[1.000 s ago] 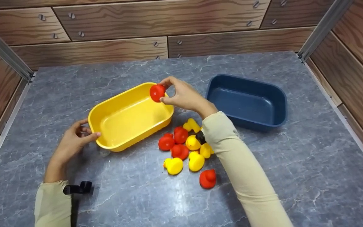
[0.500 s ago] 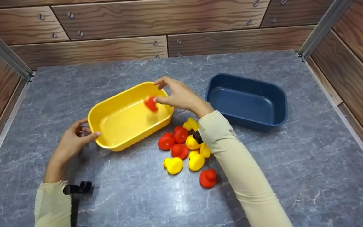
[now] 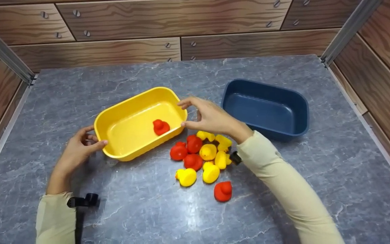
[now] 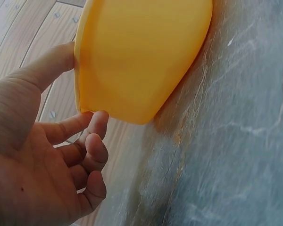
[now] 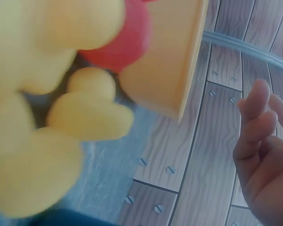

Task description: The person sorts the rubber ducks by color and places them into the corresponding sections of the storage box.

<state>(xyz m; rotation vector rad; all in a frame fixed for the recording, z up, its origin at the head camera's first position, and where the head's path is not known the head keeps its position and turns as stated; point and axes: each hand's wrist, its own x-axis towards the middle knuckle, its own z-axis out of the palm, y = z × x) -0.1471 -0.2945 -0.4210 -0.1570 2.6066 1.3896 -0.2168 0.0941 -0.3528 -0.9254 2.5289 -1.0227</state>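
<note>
My left hand (image 3: 76, 154) pinches the near left corner of a yellow plastic tub (image 3: 120, 156), thumb over the rim and fingers against the outer wall. In the left wrist view the same grip shows at the edge of the tub (image 4: 141, 61). One red rubber duck (image 3: 161, 127) lies inside the tub, toward its right end. My right hand (image 3: 212, 117) hovers by that end with thumb and fingers spread, holding nothing. In the right wrist view this hand (image 5: 269, 165) is apart from the tub (image 5: 165, 61).
Right of the tub, red ducks (image 3: 192, 162) and yellow ducks (image 3: 211, 173) lie in a loose cluster on the grey marbled table (image 3: 141, 210). A single red duck (image 3: 223, 191) sits nearer me. A dark blue tub (image 3: 266, 130) stands at the back right, below wood-patterned walls (image 3: 120, 20).
The red duck has left my right hand and dropped into the yellow tub. My right hand has drawn back to the right and nearer me. The left hand keeps its hold.
</note>
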